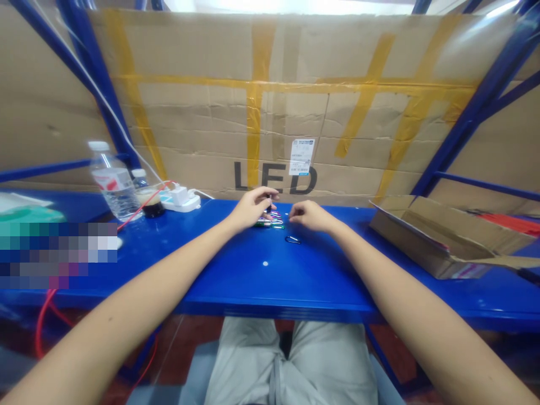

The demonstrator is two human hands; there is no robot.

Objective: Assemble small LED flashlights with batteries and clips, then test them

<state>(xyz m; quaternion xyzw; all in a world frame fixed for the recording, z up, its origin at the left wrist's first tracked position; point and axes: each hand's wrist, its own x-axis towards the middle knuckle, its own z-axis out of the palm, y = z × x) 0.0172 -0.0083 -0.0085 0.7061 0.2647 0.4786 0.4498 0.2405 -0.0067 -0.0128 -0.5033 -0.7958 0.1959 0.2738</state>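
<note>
Several small shiny metallic pieces in pink, silver and green, which look like carabiners (276,221), lie close together at the back of the blue table. My left hand (252,209) is over their left side, its fingers bent around a small dark thing too blurred to name. To the right of the group, my right hand (311,216) is held with its fingers curled together, and whatever may be between them is hidden. A single dark carabiner (292,240) rests on the tabletop, nearer to me and just below my right hand.
A water bottle (113,185), a small bottle of dark liquid (147,194) and a white power strip (183,201) stand at the left. An open cardboard box (422,242) sits at the right. Behind the blue table (270,287) rises a large taped carton (202,129).
</note>
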